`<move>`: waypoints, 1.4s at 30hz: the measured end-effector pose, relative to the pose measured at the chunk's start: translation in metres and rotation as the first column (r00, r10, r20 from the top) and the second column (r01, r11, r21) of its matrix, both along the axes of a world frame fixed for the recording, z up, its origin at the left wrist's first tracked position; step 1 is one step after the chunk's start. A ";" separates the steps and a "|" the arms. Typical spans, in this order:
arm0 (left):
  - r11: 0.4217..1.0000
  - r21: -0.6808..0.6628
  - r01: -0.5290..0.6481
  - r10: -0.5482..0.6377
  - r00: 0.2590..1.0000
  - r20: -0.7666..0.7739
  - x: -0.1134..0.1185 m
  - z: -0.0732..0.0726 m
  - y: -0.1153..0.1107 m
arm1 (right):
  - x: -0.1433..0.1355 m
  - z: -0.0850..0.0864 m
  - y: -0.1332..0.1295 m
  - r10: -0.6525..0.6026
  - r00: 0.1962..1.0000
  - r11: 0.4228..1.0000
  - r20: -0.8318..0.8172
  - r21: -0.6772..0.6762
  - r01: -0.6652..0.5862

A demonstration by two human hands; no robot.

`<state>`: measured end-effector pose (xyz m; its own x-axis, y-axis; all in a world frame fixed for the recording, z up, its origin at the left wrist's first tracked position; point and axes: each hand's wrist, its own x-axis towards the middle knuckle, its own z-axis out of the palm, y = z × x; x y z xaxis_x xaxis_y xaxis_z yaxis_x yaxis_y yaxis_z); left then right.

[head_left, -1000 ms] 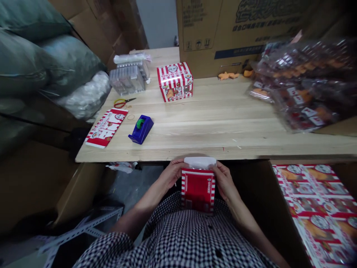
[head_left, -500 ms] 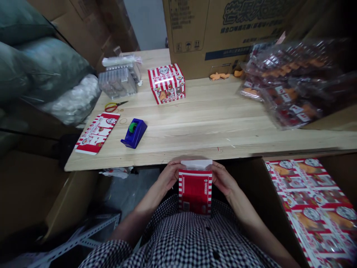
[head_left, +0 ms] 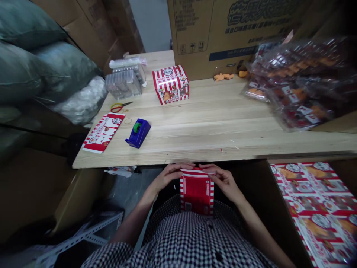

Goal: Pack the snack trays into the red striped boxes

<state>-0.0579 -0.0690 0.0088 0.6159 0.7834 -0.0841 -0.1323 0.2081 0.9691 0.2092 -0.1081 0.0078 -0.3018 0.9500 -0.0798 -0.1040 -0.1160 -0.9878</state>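
A red box with red-and-white striped edges [head_left: 196,195] stands against my checked shirt, below the table's front edge. My left hand [head_left: 173,174] grips its top left corner, fingers laid along the upper edge. On the other top corner is my right hand [head_left: 220,176], its thumb on the front and its fingers over the top. The top flap is folded down between the two hands. Beyond them on the table lie a blue tape dispenser [head_left: 138,133] with a green roll and a flat red-and-white printed carton [head_left: 104,133].
A striped box [head_left: 171,85] stands at the table's back, beside clear plastic trays [head_left: 123,84] and scissors [head_left: 120,107]. Bagged goods [head_left: 295,96] pile at the right. A large carton [head_left: 206,37] rises behind. Packed boxes [head_left: 318,208] fill a carton at lower right.
The white-sided top flap stood up before; now it is folded down over the box's top. Both hands have moved inward along the upper edge. The view has shifted slightly.
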 end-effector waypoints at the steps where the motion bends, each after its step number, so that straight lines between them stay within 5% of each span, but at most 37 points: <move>1: 0.998 0.067 0.016 -0.011 0.997 -0.074 -0.001 0.003 -0.001 | 0.001 -0.001 0.000 0.003 1.000 1.000 -0.004 -0.004 -0.003; 5: 0.976 0.218 0.006 0.047 0.971 -0.236 0.002 0.002 0.001 | 0.002 -0.013 0.004 0.015 1.000 1.000 -0.011 -0.022 -0.016; 12: 0.966 0.254 0.049 0.029 0.955 -0.297 0.002 -0.006 0.018 | 0.009 -0.020 0.020 0.031 0.997 0.998 0.068 0.059 -0.035; 19: 0.975 0.160 0.153 -0.092 0.938 -0.335 0.005 0.014 0.028 | 0.012 0.008 0.037 0.142 0.987 0.990 0.069 -0.023 -0.141; 24: 0.970 0.172 0.170 -0.102 0.932 -0.347 0.010 0.011 0.035 | 0.010 0.001 0.042 0.192 0.977 0.976 0.089 -0.121 -0.180; 30: 0.983 0.125 0.136 -0.094 0.951 -0.296 0.015 0.006 0.043 | 0.009 -0.007 0.052 0.109 0.989 0.980 0.100 -0.179 -0.090; 42: 0.992 0.090 0.089 -0.052 0.935 -0.350 0.022 0.001 0.044 | 0.001 -0.004 0.057 0.076 0.987 0.987 0.141 -0.154 -0.054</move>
